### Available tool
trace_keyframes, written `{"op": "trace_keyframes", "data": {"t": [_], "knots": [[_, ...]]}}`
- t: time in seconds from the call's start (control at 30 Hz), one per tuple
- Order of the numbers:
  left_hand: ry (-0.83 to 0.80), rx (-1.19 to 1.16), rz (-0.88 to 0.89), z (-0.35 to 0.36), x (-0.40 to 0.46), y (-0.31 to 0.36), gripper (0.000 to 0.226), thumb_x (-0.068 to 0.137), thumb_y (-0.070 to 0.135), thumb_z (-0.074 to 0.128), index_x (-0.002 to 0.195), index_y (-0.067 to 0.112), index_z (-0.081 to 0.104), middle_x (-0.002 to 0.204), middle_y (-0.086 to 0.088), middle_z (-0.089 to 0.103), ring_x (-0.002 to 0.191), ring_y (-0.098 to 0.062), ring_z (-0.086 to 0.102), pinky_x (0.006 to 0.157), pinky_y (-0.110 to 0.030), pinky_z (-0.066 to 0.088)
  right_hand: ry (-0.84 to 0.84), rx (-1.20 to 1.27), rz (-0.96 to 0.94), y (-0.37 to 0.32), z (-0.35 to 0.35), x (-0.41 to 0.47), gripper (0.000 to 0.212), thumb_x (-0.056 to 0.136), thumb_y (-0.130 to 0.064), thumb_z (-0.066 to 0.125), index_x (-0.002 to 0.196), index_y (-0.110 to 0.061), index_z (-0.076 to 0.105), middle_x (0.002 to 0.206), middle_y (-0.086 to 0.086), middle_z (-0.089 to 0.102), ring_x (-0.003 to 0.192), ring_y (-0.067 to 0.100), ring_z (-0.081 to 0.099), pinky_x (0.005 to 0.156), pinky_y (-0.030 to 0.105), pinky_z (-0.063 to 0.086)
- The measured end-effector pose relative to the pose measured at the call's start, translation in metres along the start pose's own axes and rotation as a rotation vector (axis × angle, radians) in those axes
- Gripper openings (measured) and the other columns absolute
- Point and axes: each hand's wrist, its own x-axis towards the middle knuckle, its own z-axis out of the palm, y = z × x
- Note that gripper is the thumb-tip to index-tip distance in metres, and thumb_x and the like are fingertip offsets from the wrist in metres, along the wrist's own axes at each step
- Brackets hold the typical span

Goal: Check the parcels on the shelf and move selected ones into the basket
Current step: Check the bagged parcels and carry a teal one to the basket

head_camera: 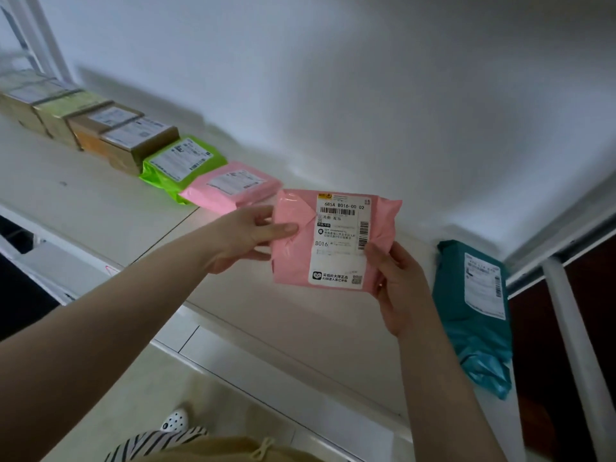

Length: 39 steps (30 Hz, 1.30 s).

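Observation:
I hold a pink mailer parcel (333, 241) up above the white shelf (83, 208), its white label facing me. My left hand (246, 236) pinches its left edge with thumb on top. My right hand (400, 285) grips its lower right corner. Along the shelf's back lie another pink parcel (230, 188), a green parcel (183, 161) and several cardboard boxes (100, 128) in a row to the left. A teal parcel (473, 311) lies on the shelf at the right. No basket is in view.
A white wall rises behind the shelf. A white shelf post (580, 355) stands at the right, with a dark gap beside it. Below the shelf edge I see pale floor tiles, a white shoe (175, 420) and striped clothing.

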Motion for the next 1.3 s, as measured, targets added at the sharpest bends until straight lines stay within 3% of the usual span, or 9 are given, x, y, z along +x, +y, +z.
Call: {"op": "trace_keyframes", "data": {"t": [0.13,0.23,0.4,0.6,0.8,1.1,1.3], "knots": [[-0.027,-0.149,-0.011,0.002,-0.010,-0.013,0.031,0.069,0.037,0.071,0.097,0.026,0.074,0.094,0.003,0.076,0.080,-0.011,0.072,0.065,-0.023,0.056,-0.015,0.011,-0.007,0.002,0.005,-0.004,0.017,0.090,-0.005,0.063,0.103,-0.015,0.069,0.097,-0.003,0.079,0.086,0.014,0.075,0.070,0.036,0.061],[0.029,-0.191,-0.008,0.000,-0.010,-0.013,0.024,0.076,0.032,0.068,0.098,0.023,0.072,0.088,0.003,0.077,0.075,-0.010,0.071,0.061,-0.021,0.056,-0.024,0.039,-0.001,0.003,0.009,-0.006,0.018,0.089,-0.005,0.063,0.104,-0.014,0.069,0.098,-0.003,0.078,0.088,0.014,0.075,0.074,0.040,0.062],[0.126,-0.154,-0.002,-0.002,-0.008,-0.003,0.023,0.086,0.028,0.066,0.105,0.017,0.070,0.085,0.003,0.075,0.069,-0.007,0.069,0.064,-0.021,0.056,-0.047,0.112,0.044,0.006,0.014,-0.008,0.029,0.086,-0.006,0.065,0.114,-0.012,0.066,0.116,0.005,0.074,0.107,0.024,0.070,0.088,0.049,0.058],[0.182,-0.135,0.005,-0.003,-0.003,0.004,0.018,0.083,0.030,0.069,0.091,0.014,0.074,0.084,-0.003,0.074,0.071,-0.013,0.065,0.079,-0.031,0.056,-0.077,0.182,0.065,0.007,0.017,-0.010,0.046,0.070,-0.013,0.071,0.115,-0.013,0.066,0.118,0.006,0.073,0.108,0.026,0.070,0.088,0.050,0.058],[0.168,-0.133,0.005,-0.005,-0.001,0.004,0.017,0.085,0.029,0.068,0.089,0.014,0.074,0.078,0.000,0.075,0.065,-0.009,0.066,0.075,-0.027,0.057,-0.065,0.177,0.061,0.006,0.018,-0.008,0.045,0.068,-0.014,0.071,0.113,-0.014,0.067,0.113,0.004,0.075,0.104,0.024,0.071,0.087,0.048,0.058],[0.152,-0.122,-0.009,-0.013,0.004,0.006,0.027,0.087,0.026,0.067,0.111,0.015,0.071,0.099,-0.002,0.075,0.085,-0.014,0.069,0.076,-0.026,0.053,-0.021,0.133,0.070,0.002,0.023,-0.002,0.027,0.088,-0.006,0.065,0.114,-0.015,0.066,0.113,0.003,0.075,0.106,0.026,0.070,0.090,0.051,0.057],[0.237,-0.243,-0.124,-0.014,0.012,0.001,0.028,0.086,0.029,0.068,0.111,0.015,0.069,0.103,-0.002,0.073,0.087,-0.015,0.066,0.063,-0.026,0.052,0.109,0.252,0.052,0.006,0.037,0.012,0.047,0.089,-0.018,0.069,0.133,-0.010,0.056,0.120,0.011,0.072,0.105,0.027,0.070,0.088,0.043,0.059]]}}
